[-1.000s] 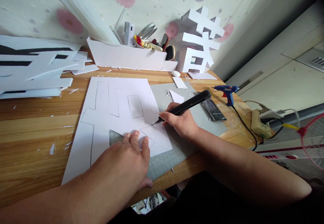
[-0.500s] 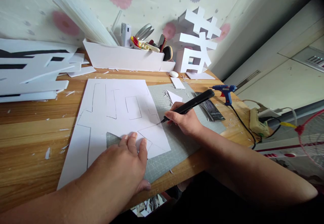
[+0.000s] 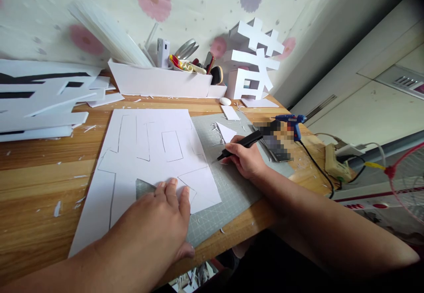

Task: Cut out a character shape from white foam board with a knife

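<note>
A white foam board (image 3: 162, 169) lies partly over a grey cutting mat (image 3: 238, 191), with thin dark lines across its face and a cut-out opening showing the mat. My left hand (image 3: 162, 215) rests flat on the board's near part, fingers spread beside that opening, thumb at the near edge. Closed around a black utility knife (image 3: 241, 144), my right hand (image 3: 247, 158) is over the mat, just right of the board. The knife points left, its tip a little off the board's right edge. Beside it lies a white triangular offcut (image 3: 225, 132).
A blue glue gun (image 3: 291, 120) lies at the right near a power strip (image 3: 336, 164). White three-dimensional lettering (image 3: 248, 79) stands at the back. A white organiser box (image 3: 159, 83) holds tools; stacked white boards (image 3: 39, 107) are left. Pixelation covers part of a dark flat packet (image 3: 280, 154).
The knife has moved from the line on the board to just past its right edge, its tip now over the mat. My left hand stays on the board; the view has tilted slightly.
</note>
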A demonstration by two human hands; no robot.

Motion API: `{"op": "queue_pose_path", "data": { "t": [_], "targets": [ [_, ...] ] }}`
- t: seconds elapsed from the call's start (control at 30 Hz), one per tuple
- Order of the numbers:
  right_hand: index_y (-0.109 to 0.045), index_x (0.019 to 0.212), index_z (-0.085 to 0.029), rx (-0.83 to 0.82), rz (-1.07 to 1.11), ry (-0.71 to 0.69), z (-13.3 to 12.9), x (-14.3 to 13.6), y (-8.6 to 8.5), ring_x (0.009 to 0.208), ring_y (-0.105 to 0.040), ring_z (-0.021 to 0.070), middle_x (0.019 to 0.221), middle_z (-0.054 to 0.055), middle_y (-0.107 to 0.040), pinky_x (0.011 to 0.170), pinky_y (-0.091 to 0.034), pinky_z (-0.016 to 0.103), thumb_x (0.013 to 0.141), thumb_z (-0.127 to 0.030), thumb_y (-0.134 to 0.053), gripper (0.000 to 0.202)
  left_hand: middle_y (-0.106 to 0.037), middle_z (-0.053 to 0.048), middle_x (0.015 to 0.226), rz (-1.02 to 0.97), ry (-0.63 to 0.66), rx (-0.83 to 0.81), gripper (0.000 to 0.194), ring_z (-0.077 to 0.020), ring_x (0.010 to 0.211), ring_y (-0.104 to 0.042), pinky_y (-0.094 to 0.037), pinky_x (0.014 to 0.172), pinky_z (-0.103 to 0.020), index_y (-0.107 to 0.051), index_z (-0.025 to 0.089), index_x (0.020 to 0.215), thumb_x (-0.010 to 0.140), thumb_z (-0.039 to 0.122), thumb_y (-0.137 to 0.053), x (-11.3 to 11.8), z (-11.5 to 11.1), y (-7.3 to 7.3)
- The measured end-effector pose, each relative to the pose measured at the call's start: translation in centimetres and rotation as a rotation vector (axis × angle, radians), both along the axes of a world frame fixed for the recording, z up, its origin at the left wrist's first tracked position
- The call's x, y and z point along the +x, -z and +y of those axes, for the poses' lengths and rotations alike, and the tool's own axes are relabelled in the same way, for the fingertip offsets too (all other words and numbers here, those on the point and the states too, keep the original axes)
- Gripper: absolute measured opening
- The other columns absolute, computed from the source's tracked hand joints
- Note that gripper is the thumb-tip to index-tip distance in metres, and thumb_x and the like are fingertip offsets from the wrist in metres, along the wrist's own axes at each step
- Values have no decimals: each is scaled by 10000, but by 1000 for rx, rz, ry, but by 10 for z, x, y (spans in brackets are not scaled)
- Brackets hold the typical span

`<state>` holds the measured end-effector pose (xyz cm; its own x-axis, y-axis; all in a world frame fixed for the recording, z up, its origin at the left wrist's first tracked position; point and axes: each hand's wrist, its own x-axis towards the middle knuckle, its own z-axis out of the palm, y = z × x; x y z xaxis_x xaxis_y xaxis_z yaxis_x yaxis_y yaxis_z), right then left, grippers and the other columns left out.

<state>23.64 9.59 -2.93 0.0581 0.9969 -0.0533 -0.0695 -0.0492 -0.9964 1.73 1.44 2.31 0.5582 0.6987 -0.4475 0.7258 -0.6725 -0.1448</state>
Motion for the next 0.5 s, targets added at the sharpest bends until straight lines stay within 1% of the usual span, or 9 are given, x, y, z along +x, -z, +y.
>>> {"op": "queue_pose_path", "data": {
  "t": [0.07,0.13,0.2,0.27,0.33,0.4,0.43,0.5],
  "targets": [
    [-483,571,-240,0,75,62,2,-3,-2,330,-249,58,354,-134,-325,511,-580,314,633,-386,-764,322,-514,-393,1400,-24,10,9,747,-478,1249,-616,-603,950,-540,-579,21,1396,818,434,-811,-2,1,-1],
    [-477,598,-244,12,100,100,4,-6,-1,328,-235,56,357,-142,-313,528,-586,315,645,-406,-759,329,-583,-367,1361,-67,26,37,650,-457,1189,-666,-607,943,-551,-621,32,1358,855,415,-774,-5,2,0],
    [-506,636,-233,47,77,98,4,-8,-1,346,-276,57,393,-135,-357,530,-576,302,663,-447,-779,348,-645,-322,1316,-133,35,75,552,-433,1151,-691,-617,926,-553,-658,59,1319,887,394,-735,-8,4,3],
    [-592,739,-212,93,16,45,2,-8,-1,387,-376,68,470,-111,-453,531,-562,288,688,-501,-801,360,-672,-288,1296,-197,44,105,481,-420,1156,-691,-622,922,-552,-694,80,1265,889,378,-729,-10,5,7],
    [-671,960,-204,141,-108,-88,-1,-5,-4,495,-537,102,629,-60,-598,566,-560,286,730,-515,-808,410,-679,-274,1293,-241,67,140,413,-411,1165,-689,-625,925,-539,-723,87,1209,880,336,-738,-10,5,11],
    [-671,1148,-220,244,-290,-272,-5,0,-8,666,-657,143,814,-5,-689,647,-566,295,781,-457,-805,458,-697,-267,1262,-278,102,180,349,-395,1124,-711,-641,895,-511,-742,85,1159,864,271,-748,-11,5,15],
    [-669,1179,-223,318,-390,-367,-7,3,-10,739,-680,155,873,13,-705,700,-566,302,809,-413,-795,434,-712,-258,1235,-297,116,200,321,-385,1091,-726,-648,875,-498,-748,90,1138,854,240,-752,-12,4,16],
    [-687,1146,-213,466,-579,-534,-9,6,-13,828,-687,170,920,34,-710,786,-554,316,866,-344,-755,317,-741,-224,1180,-348,123,223,263,-363,1035,-741,-654,850,-488,-761,114,1077,829,202,-769,-13,5,18]
  ]
}}
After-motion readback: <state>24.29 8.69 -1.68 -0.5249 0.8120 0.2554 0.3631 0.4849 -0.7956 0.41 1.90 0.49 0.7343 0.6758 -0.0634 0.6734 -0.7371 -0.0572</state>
